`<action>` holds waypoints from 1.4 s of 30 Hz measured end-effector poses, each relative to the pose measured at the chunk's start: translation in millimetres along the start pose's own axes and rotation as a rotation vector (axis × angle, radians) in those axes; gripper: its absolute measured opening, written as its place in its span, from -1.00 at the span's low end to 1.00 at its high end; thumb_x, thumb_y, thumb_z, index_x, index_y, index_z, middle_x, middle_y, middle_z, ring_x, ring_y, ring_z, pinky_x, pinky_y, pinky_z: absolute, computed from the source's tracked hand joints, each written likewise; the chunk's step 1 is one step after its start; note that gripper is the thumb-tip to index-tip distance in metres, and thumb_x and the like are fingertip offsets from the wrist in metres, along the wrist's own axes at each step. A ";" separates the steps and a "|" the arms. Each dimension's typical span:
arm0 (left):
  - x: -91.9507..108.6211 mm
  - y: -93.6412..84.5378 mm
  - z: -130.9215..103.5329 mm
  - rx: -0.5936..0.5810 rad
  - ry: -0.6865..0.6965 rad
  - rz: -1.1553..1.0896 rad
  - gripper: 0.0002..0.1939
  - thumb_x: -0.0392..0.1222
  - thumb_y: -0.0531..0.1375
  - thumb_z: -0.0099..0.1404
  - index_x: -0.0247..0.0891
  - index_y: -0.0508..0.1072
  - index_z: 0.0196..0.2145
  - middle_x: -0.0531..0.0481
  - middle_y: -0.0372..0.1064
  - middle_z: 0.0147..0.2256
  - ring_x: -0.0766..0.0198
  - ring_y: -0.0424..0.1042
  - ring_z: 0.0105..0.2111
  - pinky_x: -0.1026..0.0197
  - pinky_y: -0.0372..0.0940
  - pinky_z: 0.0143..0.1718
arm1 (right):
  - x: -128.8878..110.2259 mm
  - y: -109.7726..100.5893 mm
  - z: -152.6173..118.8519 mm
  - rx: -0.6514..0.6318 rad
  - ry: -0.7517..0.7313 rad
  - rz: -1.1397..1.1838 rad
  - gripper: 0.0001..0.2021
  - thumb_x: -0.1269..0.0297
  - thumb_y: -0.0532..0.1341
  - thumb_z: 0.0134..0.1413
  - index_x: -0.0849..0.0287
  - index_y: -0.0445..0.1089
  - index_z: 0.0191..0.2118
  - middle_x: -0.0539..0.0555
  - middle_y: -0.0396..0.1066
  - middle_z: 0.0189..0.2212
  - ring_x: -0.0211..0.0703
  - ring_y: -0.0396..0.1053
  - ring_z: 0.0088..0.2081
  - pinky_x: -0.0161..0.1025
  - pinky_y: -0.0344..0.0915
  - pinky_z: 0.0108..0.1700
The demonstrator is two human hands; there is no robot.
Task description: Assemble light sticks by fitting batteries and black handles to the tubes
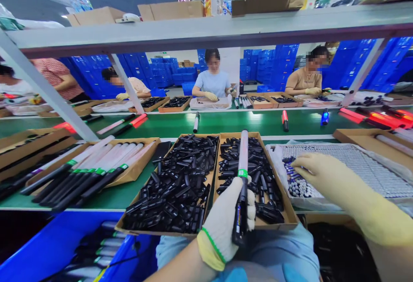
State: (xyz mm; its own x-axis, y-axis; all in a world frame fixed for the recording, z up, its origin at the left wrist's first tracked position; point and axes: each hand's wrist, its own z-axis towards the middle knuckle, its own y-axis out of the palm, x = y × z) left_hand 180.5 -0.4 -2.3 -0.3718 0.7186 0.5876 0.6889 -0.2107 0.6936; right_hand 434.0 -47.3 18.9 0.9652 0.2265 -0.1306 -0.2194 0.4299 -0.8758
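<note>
The left hand (pixel 222 217) is gripping the wand (pixel 243 155), open slot (pixel 238 216) facing up, likely for access, while the right hand (pixel 319 172) is hovering low over batteries (pixel 301 188), its hold unclear.

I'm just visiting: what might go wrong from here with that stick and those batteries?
The stick in the left hand has an open handle with what looks like a battery showing, so that might slip out if tilted.

The right hand is at a loose heap of batteries; it could scatter some.

The boxes of black parts jut past the table's front edge, so a bump might spill them.
</note>
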 end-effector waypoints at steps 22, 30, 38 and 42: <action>-22.9 1.2 3.3 -0.023 -0.092 -0.097 -0.62 0.00 0.22 0.29 -0.22 0.41 0.00 0.04 0.37 -0.43 0.43 0.36 -0.61 0.43 0.26 -0.67 | 101.4 59.3 -38.1 -0.381 -0.026 0.120 -0.77 0.25 0.10 0.21 0.13 0.45 -0.40 0.14 0.48 -0.19 -0.01 0.39 -0.12 -0.05 0.30 -0.03; -23.2 -1.0 7.2 -0.024 -0.118 -0.150 -0.61 0.05 0.18 0.31 -0.21 0.42 -0.01 0.06 0.36 -0.45 0.42 0.36 -0.62 0.42 0.24 -0.68 | 94.3 50.5 -40.7 -0.327 -0.020 0.248 -0.74 0.12 0.12 0.21 0.08 0.46 -0.40 0.10 0.50 -0.28 -0.02 0.41 -0.15 -0.03 0.32 -0.03; -23.7 4.7 7.7 0.066 -0.099 -0.157 -0.63 0.06 0.20 0.29 -0.21 0.43 -0.05 0.03 0.39 -0.44 0.39 0.39 -0.60 0.41 0.25 -0.67 | 26.0 27.1 -33.8 0.001 0.355 0.311 -0.77 0.06 0.17 0.15 0.08 0.46 -0.23 0.12 0.53 -0.25 0.01 0.47 -0.21 -0.06 0.39 -0.13; -29.1 11.8 15.9 0.086 -0.069 -0.211 -0.70 0.03 0.21 0.28 -0.30 0.45 -0.27 0.02 0.38 -0.50 0.39 0.35 -0.63 0.38 0.23 -0.67 | -67.8 19.8 -18.3 0.092 0.502 0.706 -0.80 0.08 0.22 0.15 0.09 0.44 -0.32 0.04 0.50 -0.38 -0.12 0.45 -0.35 -0.21 0.40 -0.30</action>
State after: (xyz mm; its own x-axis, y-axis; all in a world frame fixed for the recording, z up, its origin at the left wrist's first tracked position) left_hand 209.3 -13.2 -17.9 -0.4721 0.7848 0.4014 0.6516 0.0040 0.7586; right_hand 366.8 -70.1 1.9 0.5431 0.0640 -0.8372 -0.7797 0.4085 -0.4745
